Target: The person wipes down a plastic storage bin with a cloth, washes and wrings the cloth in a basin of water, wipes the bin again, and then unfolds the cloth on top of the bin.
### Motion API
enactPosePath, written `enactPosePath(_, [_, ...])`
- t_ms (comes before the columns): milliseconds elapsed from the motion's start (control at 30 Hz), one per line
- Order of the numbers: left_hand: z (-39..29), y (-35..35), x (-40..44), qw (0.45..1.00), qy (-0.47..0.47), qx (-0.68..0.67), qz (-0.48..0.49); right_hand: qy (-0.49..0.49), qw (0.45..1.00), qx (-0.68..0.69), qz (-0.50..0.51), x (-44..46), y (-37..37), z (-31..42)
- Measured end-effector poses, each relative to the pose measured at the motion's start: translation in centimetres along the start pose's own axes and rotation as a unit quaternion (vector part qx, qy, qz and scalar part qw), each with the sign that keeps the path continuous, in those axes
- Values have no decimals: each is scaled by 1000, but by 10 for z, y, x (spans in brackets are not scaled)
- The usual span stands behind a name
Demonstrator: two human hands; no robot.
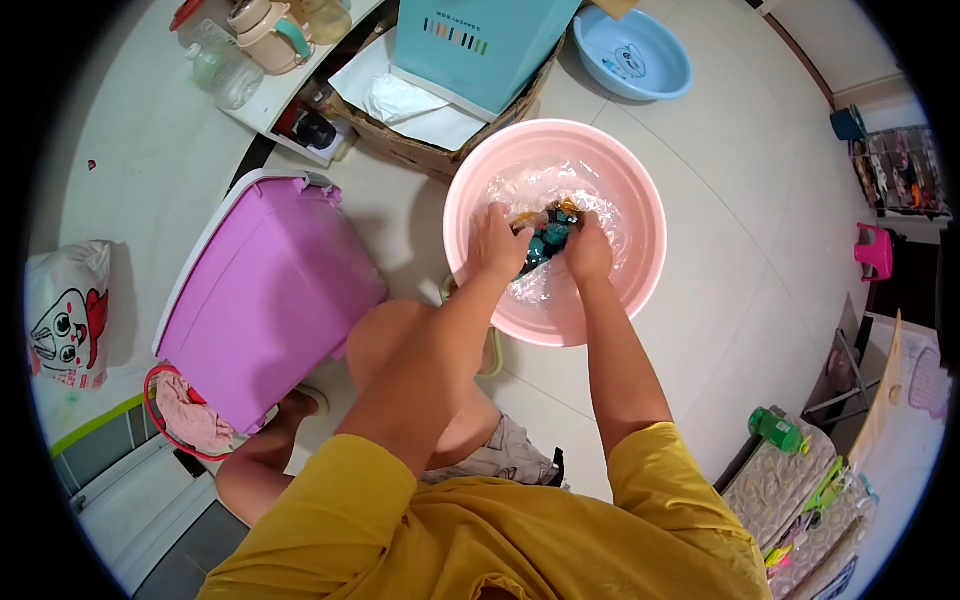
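Observation:
A round pink basin point(555, 332) stands on the floor in front of me, with rippling, splashing water inside. Both my hands are down in it, one on each side of a dark green and teal item point(545, 243) with yellow-orange parts, whose exact shape I cannot make out. On its left, my left hand point(500, 243) has its fingers curled against it. My right hand point(588, 248) grips its right side, fingers partly hidden by water and glare.
A light blue basin point(650, 75) sits at the upper right. Beyond the pink basin is a cardboard box point(425, 157) holding a teal box point(480, 50). A purple bin point(270, 290) stands at the left, near a red-rimmed basket point(152, 400). A slipper is beside the pink basin.

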State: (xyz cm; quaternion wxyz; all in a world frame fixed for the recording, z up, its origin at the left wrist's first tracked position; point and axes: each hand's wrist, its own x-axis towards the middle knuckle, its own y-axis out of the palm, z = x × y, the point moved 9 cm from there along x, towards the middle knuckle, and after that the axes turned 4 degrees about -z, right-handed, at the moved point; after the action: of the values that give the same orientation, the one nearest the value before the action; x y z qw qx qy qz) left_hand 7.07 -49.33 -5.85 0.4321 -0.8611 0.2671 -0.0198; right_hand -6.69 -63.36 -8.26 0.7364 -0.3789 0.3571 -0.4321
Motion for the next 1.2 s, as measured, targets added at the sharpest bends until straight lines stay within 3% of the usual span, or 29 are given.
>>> enactPosePath(67, [4,17,-6,982,-72,-120,127,8,999,-7,41,0,9,-1])
enactPosePath(100, [26,58,-1,956,-87,-229,161,-29,992,104,70,0,18,4])
enactPosePath(133, [21,52,-1,956,-87,-229,161,-65,970,214,99,-3,20,14])
enactPosePath(167, [15,44,-1,972,-64,-169,149,6,974,209,84,5,18,2])
enactPosePath(200, [8,33,0,984,-41,-109,135,6,974,209,84,3,6,10])
enactPosePath(267, [4,23,-6,988,-48,-70,132,52,997,59,-6,-2,-32,12])
enactPosePath(333, [-22,-7,-17,988,100,113,-37,48,999,23,-2,0,-27,7])
enactPosePath(400, [-29,-9,-19,981,116,152,-39,-66,992,30,-106,-8,-37,20])
enactPosePath(467, [-41,12,-27,954,208,186,114,-110,988,64,-92,-9,-24,17])
enactPosePath(500, [-38,13,-30,953,196,186,138,-145,988,16,-52,-12,-15,25])
enactPosePath(533, [-33,17,-30,953,197,186,139,-180,983,-31,-12,-15,-5,31])
enactPosePath(633, [-26,22,-22,950,219,204,88,-180,982,-49,-26,-24,-11,34])
enactPosePath(733, [-41,8,-16,966,231,96,69,-190,979,-31,-61,-21,-18,23])
enactPosePath(800, [-48,1,-9,984,143,-55,94,-201,976,-14,-81,-8,-26,11])
enactPosePath(833, [-51,-6,-8,980,141,-125,67,-115,986,120,21,7,-16,-9])
enactPosePath(867, [-52,-7,-7,980,140,-125,69,-25,961,249,121,11,2,-25])
enactPosePath(933, [-42,-2,0,978,49,-173,101,-36,962,256,87,4,-14,-14])
enactPosePath(1000, [-39,5,5,972,64,-210,88,-50,924,327,191,-2,-3,-1])
enactPosePath(1033, [-34,10,7,952,27,-286,103,-50,924,327,190,-3,-7,0])
enactPosePath(1100, [-25,21,9,907,-31,-402,123,45,869,395,296,-17,8,-1])
enactPosePath(1133, [-22,23,11,907,-31,-402,123,45,869,395,296,-17,11,-1])
enactPosePath(1200, [-5,7,17,946,-55,-318,18,124,850,475,191,-10,8,-15])
